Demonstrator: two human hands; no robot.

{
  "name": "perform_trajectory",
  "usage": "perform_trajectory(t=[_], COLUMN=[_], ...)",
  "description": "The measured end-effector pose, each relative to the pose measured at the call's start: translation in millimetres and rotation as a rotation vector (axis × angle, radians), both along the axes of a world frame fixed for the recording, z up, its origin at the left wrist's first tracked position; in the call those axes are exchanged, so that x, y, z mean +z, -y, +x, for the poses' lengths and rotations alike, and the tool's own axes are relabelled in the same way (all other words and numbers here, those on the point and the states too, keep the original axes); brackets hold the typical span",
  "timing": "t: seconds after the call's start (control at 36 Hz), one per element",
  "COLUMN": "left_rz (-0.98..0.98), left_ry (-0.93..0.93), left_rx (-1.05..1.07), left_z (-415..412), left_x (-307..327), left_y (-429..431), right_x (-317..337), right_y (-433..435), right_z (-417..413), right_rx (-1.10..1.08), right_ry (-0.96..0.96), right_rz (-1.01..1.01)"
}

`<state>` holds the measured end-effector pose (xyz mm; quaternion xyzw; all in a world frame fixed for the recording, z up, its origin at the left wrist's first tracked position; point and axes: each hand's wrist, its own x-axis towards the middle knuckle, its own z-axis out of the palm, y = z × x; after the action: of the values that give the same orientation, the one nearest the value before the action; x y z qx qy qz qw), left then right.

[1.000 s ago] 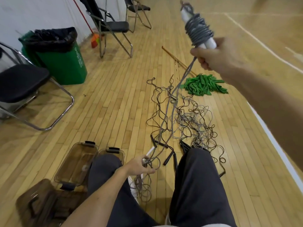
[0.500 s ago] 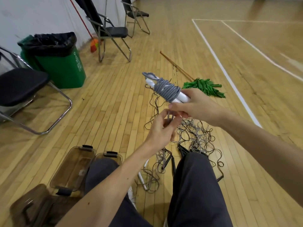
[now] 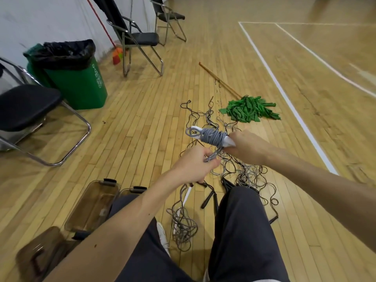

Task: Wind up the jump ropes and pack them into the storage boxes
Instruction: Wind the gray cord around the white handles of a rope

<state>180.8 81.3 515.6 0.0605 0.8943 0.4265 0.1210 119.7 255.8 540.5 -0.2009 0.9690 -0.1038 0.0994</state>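
- Above the wooden floor [image 3: 142, 123], in front of the knees: wound jump rope [image 3: 212, 137], gray cord coiled round white handles, held in the air.
- right hand [image 3: 248, 146]: fingers curled round the white handle end of that bundle.
- left hand [image 3: 193, 165]: fingers pinch the gray loop [image 3: 213, 155] hanging off the coil, just below it.
- loose tangle [image 3: 242, 171] of black and gray ropes on the floor under and beyond both hands; black handles lie by the right knee.
- second gray rope [image 3: 183, 224] with a white handle, heaped on the floor between the legs.
- storage box [image 3: 91, 204]: clear brownish, lid off, on the floor left of the left leg; another one [image 3: 132, 190] just beside it, partly hidden by the leg.
- brownish piece [image 3: 36, 257] at bottom left, blurred; box or lid, cannot tell.
- green bin [image 3: 79, 88] with black liner by the wall, folding chair [image 3: 138, 37] behind it, green mop [image 3: 250, 108] past the tangle.
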Motion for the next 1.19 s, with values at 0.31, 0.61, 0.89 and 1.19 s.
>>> perform_trajectory(t=[0.31,0.61,0.89,1.19], left_rz=[-0.214,-0.562,-0.53,0.098], left_ry=[-0.018,-0.345,-0.358,0.035], left_rx=[-0.019,-0.092,-0.104,-0.074], left_z=[4,-1,-5,-10], left_x=[13,30,29,36], left_y=[-5,-2,7,35], right_x=[-20,-27,-33,2], right_y=[1,10,10,9], right_z=[-9,2,28,48], right_rx=[-0.082,0.01,0.187,0.346], right_ry=[-0.062,0.216,0.654,0.824], right_rz=[0.219,0.298,0.236,-0.206])
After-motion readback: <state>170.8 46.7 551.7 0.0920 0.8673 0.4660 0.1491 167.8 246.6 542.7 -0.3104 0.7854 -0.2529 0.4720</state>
